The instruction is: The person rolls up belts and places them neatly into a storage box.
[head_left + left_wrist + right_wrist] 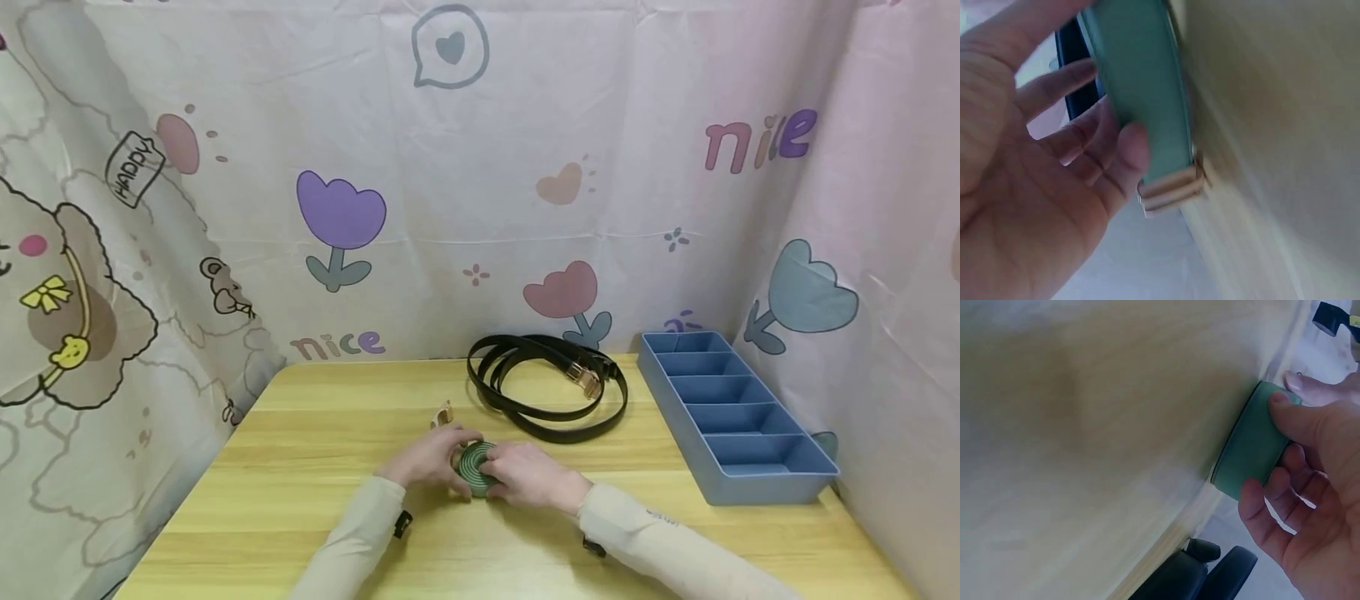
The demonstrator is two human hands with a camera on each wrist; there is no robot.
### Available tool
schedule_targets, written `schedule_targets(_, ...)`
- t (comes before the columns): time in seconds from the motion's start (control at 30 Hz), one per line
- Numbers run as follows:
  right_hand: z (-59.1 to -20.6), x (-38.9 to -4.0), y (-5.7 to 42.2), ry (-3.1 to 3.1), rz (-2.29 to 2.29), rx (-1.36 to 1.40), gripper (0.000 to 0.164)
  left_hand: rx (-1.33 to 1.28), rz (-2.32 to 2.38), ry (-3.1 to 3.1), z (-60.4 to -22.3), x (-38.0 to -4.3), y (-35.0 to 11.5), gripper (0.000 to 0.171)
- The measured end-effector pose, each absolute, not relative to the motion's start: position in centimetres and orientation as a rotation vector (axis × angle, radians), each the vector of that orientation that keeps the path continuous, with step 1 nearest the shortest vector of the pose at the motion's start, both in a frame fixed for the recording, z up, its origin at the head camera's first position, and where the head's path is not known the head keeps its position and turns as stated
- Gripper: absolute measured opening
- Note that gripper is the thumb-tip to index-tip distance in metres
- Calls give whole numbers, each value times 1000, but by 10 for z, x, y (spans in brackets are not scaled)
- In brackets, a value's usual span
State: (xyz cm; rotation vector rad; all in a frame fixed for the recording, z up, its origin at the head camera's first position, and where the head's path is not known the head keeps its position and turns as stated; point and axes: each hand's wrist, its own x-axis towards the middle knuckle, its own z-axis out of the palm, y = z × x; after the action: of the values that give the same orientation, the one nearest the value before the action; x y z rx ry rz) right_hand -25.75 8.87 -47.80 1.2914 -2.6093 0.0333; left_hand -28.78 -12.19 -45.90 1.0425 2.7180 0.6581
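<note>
A green belt (471, 477), wound into a tight flat coil, stands on edge on the wooden table between both hands. From the left, my left hand (429, 458) curls its fingers around the coil's outer side. My right hand (531, 475) grips the opposite side, with fingertips at the coil's centre. A gold buckle (442, 414) sticks out beyond the left hand. In the left wrist view, a gold metal piece (1172, 189) sits at the end of the green strap (1141, 81). The right wrist view has thumb and fingers on the green band (1250, 444).
Behind the hands, a black belt (551, 435) with a gold buckle (583, 379) lies in loose loops. At the right edge of the table (300, 433) stands a blue divided box (772, 490) with several compartments. A printed curtain (450, 167) hangs behind.
</note>
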Motion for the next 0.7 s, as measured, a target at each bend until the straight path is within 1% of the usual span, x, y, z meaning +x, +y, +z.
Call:
schedule_targets(0.1, -476, -258, 90, -2632, 39, 1282, 19, 974, 776, 2725, -456, -293, -131, 78)
schedule_targets(0.17, -475, -258, 91, -2647, 45, 1283, 18, 904, 805, 2785, -453, -295, -137, 68)
schedule_targets(0.3, -474, -258, 91, -2660, 54, 1276, 17, 625, 828, 2980, -449, -296, -142, 48)
schedule_targets(0.37, -474, -258, 91, -2651, 51, 1280, 17, 461, 847, 3028, -448, -295, -142, 46)
schedule_targets(0.47, -474, -260, 91, -2639, 75, 1318, 15, 301, 927, 2946, -451, -291, -137, 51)
schedule_targets(0.53, -475, -262, 91, -2624, 89, 1360, 18, 280, 1006, 2840, -453, -289, -133, 54)
schedule_targets(0.63, -475, -266, 91, -2602, 81, 1432, 29, 282, 1087, 2727, -455, -288, -126, 47)
schedule_targets(0.7, -473, -269, 92, -2594, 59, 1472, 34, 323, 1057, 2744, -455, -289, -123, 43)
